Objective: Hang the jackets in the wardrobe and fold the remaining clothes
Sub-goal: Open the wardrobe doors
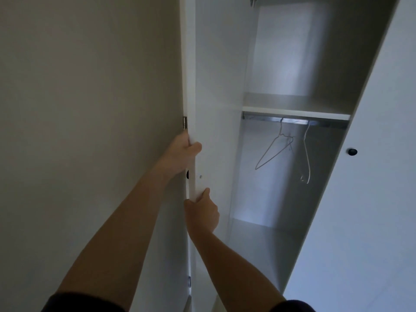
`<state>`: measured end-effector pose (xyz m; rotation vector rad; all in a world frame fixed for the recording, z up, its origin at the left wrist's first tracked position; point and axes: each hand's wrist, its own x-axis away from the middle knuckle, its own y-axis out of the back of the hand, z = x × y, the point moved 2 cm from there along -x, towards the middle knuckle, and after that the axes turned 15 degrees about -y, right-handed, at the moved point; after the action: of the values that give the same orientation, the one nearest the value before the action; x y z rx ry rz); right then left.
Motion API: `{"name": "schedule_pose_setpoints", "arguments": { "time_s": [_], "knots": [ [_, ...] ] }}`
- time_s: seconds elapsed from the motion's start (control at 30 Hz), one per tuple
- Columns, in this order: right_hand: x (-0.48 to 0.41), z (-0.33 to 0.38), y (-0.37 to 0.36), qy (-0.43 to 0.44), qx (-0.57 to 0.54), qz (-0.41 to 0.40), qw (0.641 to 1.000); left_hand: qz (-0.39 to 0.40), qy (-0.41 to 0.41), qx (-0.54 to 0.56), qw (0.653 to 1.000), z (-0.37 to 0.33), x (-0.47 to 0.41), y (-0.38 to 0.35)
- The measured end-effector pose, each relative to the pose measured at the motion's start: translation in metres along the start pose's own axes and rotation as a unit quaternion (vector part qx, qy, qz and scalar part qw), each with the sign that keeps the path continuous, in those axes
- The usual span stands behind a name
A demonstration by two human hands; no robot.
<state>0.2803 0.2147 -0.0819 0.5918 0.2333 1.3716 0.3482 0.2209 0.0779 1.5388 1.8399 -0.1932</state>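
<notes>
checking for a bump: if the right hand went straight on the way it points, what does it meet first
The right hand points up along the wardrobe door edge it grips; first in line is probably the left hand, gripping higher up.

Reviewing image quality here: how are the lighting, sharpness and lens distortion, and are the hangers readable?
Head view: dim, flat light, bluish inside the wardrobe; the wide-angle lens makes straight edges lean and splay; slight glare on the rail; the two wire hangers are thin but readable; the left hand and right hand gripping the wardrobe door look reasonably sharp.
</notes>
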Motion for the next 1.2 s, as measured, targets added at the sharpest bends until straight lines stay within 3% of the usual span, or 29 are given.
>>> {"name": "schedule_pose_setpoints", "arguments": {
  "time_s": [0.17, 0.3, 0.37, 0.5, 0.57, 0.63, 0.87, 1.0, 1.2],
  "knots": [
    [-0.007, -0.007, 0.011, 0.047, 0.037, 0.063, 0.996, -0.027, -0.04, -0.009, 0.999, 0.003, 0.008, -0.008],
    [-0.028, -0.03, 0.054, 0.099, 0.016, 0.205, 0.974, -0.133, -0.095, -0.093, 0.982, -0.004, 0.023, -0.034],
    [-0.041, -0.039, 0.085, 0.106, -0.002, 0.235, 0.966, -0.182, -0.155, -0.144, 0.96, -0.008, 0.03, -0.05],
    [-0.073, -0.048, 0.152, 0.118, 0.011, 0.175, 0.977, -0.241, -0.167, -0.301, 0.907, -0.009, 0.038, -0.082],
    [-0.09, -0.055, 0.186, 0.106, 0.018, 0.15, 0.983, -0.238, -0.181, -0.385, 0.873, -0.011, 0.037, -0.102],
    [-0.109, -0.062, 0.221, 0.103, 0.031, 0.124, 0.986, -0.222, -0.188, -0.408, 0.866, -0.013, 0.03, -0.126],
    [-0.179, -0.079, 0.323, 0.09, 0.085, 0.036, 0.992, -0.126, -0.221, -0.247, 0.935, -0.021, -0.021, -0.23],
    [-0.227, -0.076, 0.367, 0.109, 0.143, -0.05, 0.982, -0.056, -0.159, -0.135, 0.976, -0.005, -0.057, -0.301],
    [-0.293, -0.067, 0.407, 0.108, 0.212, -0.168, 0.957, 0.044, -0.06, -0.027, 0.997, 0.053, -0.113, -0.4]
  ]
}}
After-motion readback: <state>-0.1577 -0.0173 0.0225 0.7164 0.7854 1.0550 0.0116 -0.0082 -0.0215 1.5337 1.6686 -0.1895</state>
